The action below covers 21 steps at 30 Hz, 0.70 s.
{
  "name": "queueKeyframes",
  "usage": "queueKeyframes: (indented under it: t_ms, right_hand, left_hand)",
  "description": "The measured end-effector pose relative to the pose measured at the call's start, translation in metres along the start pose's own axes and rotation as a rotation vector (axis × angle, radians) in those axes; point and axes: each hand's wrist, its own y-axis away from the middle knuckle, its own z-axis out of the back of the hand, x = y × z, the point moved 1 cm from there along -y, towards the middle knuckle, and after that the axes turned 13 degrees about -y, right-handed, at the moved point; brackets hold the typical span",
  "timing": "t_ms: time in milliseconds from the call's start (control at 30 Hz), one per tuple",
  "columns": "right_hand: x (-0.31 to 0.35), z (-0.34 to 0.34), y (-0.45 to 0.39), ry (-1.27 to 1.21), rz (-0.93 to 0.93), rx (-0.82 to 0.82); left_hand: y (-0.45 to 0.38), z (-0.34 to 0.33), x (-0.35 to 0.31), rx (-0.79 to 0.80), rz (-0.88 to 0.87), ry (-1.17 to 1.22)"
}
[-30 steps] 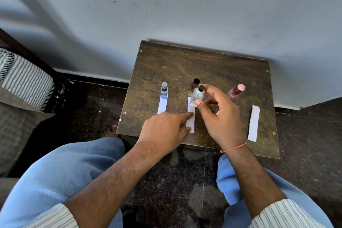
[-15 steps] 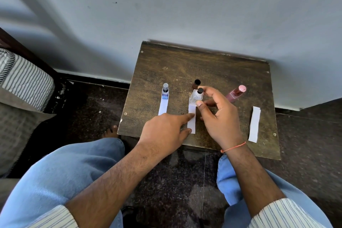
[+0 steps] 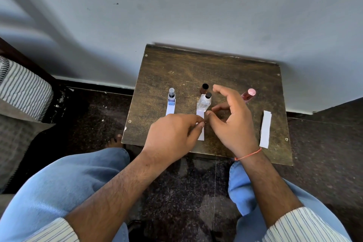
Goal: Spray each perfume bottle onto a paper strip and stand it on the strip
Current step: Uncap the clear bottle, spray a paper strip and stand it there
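Note:
A clear perfume bottle (image 3: 204, 102) with a black cap stands upright on the far end of the middle paper strip (image 3: 201, 136). My left hand (image 3: 172, 135) pinches that strip's left edge between index finger and thumb. My right hand (image 3: 233, 118) hovers just right of the clear bottle with fingers spread, holding nothing. A grey-capped bottle (image 3: 171, 95) stands on the left strip (image 3: 170, 109). Behind the clear bottle is a brown bottle (image 3: 204, 88). A pink bottle (image 3: 248, 94) is partly hidden behind my right hand. The right strip (image 3: 265, 128) lies bare.
The small dark wooden table (image 3: 176, 68) stands against a pale wall. My knees in blue jeans sit at its near edge, and a bare foot (image 3: 115, 141) shows at its left corner. A striped cushion (image 3: 21, 86) lies far left.
My right hand has let go of the clear bottle and opened beside it; the bottle now stands on the middle strip. My left thumb has closed toward the index finger on the strip.

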Motion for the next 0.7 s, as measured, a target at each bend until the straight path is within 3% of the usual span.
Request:
queueKeyframes:
  t_ms: [167, 267, 367, 500, 700]
  right_hand:
    - [0.034, 0.014, 0.004, -0.025, 0.158, -0.144]
    - [0.059, 0.028, -0.006, 0.044, 0.232, -0.127]
    - [0.081, 0.042, -0.038, 0.299, 0.282, 0.048]
    - [0.09, 0.043, -0.089, 0.664, 0.072, 0.357]
    - [0.081, 0.02, -0.132, 0.865, -0.06, 0.699]
  left_hand:
    - [-0.004, 0.008, 0.0, -0.083, 0.048, 0.071]
    - [-0.005, 0.008, 0.001, -0.06, 0.048, 0.087]
    - [-0.006, 0.012, 0.001, -0.033, 0.039, 0.105]
    - [-0.005, 0.017, -0.001, -0.08, 0.017, 0.166]
    - [-0.004, 0.021, 0.0, -0.08, 0.003, 0.19]
